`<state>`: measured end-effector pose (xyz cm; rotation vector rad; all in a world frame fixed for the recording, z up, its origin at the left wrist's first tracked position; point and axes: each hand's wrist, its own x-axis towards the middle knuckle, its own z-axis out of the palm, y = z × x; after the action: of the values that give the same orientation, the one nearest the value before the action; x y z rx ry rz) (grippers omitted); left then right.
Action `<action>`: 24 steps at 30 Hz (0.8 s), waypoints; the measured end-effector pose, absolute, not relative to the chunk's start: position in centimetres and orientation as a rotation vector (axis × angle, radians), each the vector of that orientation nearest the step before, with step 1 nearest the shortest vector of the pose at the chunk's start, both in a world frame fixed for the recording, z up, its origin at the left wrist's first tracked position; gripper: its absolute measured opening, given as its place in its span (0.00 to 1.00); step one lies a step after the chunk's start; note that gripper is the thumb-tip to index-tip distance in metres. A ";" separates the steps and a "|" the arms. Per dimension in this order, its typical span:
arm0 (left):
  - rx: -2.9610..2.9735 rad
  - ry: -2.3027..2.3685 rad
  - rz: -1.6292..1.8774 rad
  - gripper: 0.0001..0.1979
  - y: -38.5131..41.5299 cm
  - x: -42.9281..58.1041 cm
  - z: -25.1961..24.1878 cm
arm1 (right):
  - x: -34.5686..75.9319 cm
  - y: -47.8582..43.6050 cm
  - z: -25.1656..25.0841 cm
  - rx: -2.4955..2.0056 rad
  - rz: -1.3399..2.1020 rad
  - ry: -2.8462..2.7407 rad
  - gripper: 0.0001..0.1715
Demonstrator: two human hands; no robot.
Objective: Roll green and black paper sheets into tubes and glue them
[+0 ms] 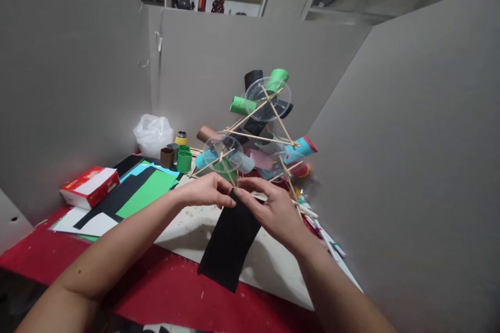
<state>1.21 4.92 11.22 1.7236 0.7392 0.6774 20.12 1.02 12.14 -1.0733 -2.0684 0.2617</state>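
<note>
A strip of black paper (230, 244) hangs down over the table, pinched at its top edge by both hands. My left hand (207, 191) grips its upper left corner with closed fingers. My right hand (269, 205) pinches the upper right part. Just behind the hands stands a model (258, 138) of wooden sticks, clear plastic lids and coloured paper rolls in green, black, blue and brown. The top of the strip meets a stick at the model's base.
Red tabletop (164, 291) with a white sheet (187, 234) under the work. Left lie green (146, 192) and black paper sheets, a red-white tissue box (89, 186), small paper rolls (177, 156) and a plastic bag (153, 132). Grey cardboard walls (410, 166) enclose three sides.
</note>
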 end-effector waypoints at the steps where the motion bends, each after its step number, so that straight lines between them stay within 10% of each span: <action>1: 1.774 0.745 0.658 0.06 4.9 1.3 11.3 | 19.8 1.4 12.0 -1.093 0.321 -2.095 0.14; 24: 1.432 0.639 0.556 0.19 5.7 -1.5 3.6 | 19.9 5.7 7.6 -1.268 1.339 -1.674 0.21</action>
<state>-1.55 5.75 3.57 1.4323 0.6386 0.5563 19.86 5.72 7.55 -1.2681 -1.6736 1.3394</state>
